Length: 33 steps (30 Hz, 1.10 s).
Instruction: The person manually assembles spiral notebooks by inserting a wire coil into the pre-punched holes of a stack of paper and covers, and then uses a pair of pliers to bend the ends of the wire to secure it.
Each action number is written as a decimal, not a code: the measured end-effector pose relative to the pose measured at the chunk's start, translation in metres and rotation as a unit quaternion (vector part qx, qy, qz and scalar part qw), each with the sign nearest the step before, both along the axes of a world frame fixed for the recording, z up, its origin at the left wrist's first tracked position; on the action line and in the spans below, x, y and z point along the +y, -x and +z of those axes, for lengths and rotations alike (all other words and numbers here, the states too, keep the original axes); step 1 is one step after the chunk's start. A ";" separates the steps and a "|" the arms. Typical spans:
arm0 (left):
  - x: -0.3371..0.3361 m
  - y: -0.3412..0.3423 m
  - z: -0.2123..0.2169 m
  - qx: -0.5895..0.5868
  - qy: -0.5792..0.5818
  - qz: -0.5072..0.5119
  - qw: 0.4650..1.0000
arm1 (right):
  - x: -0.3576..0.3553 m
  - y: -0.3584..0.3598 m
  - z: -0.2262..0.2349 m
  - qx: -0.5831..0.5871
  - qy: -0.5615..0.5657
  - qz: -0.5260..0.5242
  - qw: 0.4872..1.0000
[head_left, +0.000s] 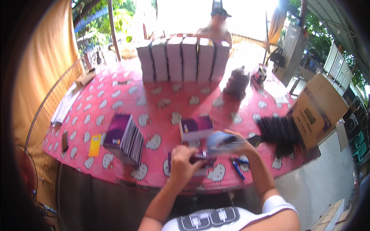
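Note:
My left hand (181,159) is closed on the edge of a purple-covered stack of booklets (203,157) near the front of the table. In my right hand (239,141) is a rounded blue-grey object (220,142), smeared by motion; its kind does not show clearly. It hovers just above the right end of that stack. Directly behind lies another purple booklet stack (195,127) with pale page edges. A taller pile of purple booklets (124,136) stands to the left. Right of my hands lies a blue-handled tool (238,170), like pliers.
Tall paper stacks (183,59) line the back of the pink patterned tablecloth (162,104); a person (219,27) is behind them. A cardboard box (318,109) and black pile (277,131) occupy the right. A yellow packet (94,145) and dark flat object (65,142) lie left.

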<state>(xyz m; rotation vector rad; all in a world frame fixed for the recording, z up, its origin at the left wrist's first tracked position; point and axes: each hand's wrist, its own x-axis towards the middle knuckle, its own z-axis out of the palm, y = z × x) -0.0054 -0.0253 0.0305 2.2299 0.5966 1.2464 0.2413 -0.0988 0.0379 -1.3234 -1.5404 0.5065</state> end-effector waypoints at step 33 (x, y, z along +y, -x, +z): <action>-0.012 0.039 -0.019 -0.111 -0.017 -0.045 0.993 | -0.111 0.021 -0.080 -0.330 0.249 -0.326 0.851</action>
